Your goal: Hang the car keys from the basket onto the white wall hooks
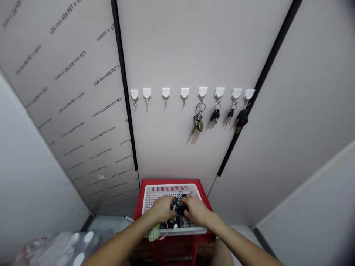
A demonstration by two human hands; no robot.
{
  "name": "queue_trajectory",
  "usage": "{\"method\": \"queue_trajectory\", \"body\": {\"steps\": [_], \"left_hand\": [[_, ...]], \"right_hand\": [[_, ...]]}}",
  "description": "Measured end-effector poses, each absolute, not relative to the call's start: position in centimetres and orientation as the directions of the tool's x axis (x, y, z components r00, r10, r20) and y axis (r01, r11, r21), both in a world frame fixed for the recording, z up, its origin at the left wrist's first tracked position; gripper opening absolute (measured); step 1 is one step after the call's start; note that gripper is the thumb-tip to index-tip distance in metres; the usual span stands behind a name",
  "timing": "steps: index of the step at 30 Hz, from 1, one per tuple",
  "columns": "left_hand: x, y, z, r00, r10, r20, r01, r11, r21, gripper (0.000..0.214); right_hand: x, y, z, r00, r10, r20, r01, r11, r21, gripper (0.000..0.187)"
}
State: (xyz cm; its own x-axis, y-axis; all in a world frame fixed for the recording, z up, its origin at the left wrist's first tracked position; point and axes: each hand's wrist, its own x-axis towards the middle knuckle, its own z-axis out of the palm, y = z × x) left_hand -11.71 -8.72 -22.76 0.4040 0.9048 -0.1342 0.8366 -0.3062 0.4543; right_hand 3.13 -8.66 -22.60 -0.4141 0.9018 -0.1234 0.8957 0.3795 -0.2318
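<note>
Pale wall panels (158, 48) up top, a row of white hooks (184, 92), hanging keys (197, 119) on the right-hand four, and down below, a white basket (172, 188) sitting on a red crate (169, 181)! Left hand (163, 208) and right hand (195, 210) come in from either side, fingers curled together on a black key bunch (179, 206) between them, mid-basket, its long axis hidden, neither hand clearly nearer.

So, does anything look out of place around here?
Two small things do. A green charm dangles outside the basket, over its front rim, just below the left hand, rather than lying inside. A small white scrap also sits on the lettered wall panel, looking stray.
</note>
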Motion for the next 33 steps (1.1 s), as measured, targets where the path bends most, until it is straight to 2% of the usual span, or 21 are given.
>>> {"method": "queue_trajectory", "body": {"steps": [5,13,17,21,23,25,27,30,33], "left_hand": [[-12.0,-8.6,-22.9,0.398,0.906,-0.143,0.828,-0.288,0.481,0.037],[-11.9,-8.6,-23.1,0.374,0.915,-0.154,0.836,-0.260,0.483,0.036],[-12.0,-8.6,-23.1,0.389,0.907,-0.160,0.821,-0.262,0.507,0.035],[-12.0,-8.6,-23.0,0.383,0.910,-0.158,0.789,-0.233,0.568,0.040],[-11.8,-8.5,-22.6,0.380,0.923,-0.054,0.718,-0.257,0.647,0.045],[-11.5,-8.4,-21.8,0.370,0.925,0.090,0.598,-0.311,0.739,0.051],[-11.0,-8.2,-21.0,0.389,0.905,0.170,0.465,-0.353,0.812,0.050],[-10.5,-8.0,-20.0,0.475,0.871,0.127,0.322,-0.306,0.896,0.032],[-10.3,-7.7,-19.2,0.491,0.868,0.080,0.218,-0.211,0.953,0.020]], "right_hand": [[3.2,-8.7,-22.7,-0.387,0.917,-0.093,0.906,0.360,-0.223,0.022],[3.2,-8.6,-23.2,-0.341,0.940,-0.004,0.889,0.321,-0.327,0.020],[3.2,-8.4,-23.1,-0.379,0.925,0.021,0.827,0.348,-0.442,0.021],[3.2,-8.1,-21.8,-0.364,0.924,0.121,0.726,0.362,-0.585,0.018],[3.2,-8.1,-20.8,-0.357,0.923,0.141,0.634,0.351,-0.690,0.018],[3.1,-8.0,-19.5,-0.379,0.914,0.141,0.504,0.332,-0.797,0.017],[3.0,-7.9,-18.1,-0.392,0.910,0.135,0.383,0.295,-0.876,0.014],[3.0,-7.5,-16.2,-0.347,0.927,0.145,0.280,0.250,-0.927,0.008],[3.1,-7.0,-14.6,-0.273,0.945,0.178,0.240,0.246,-0.939,0.006]]}}
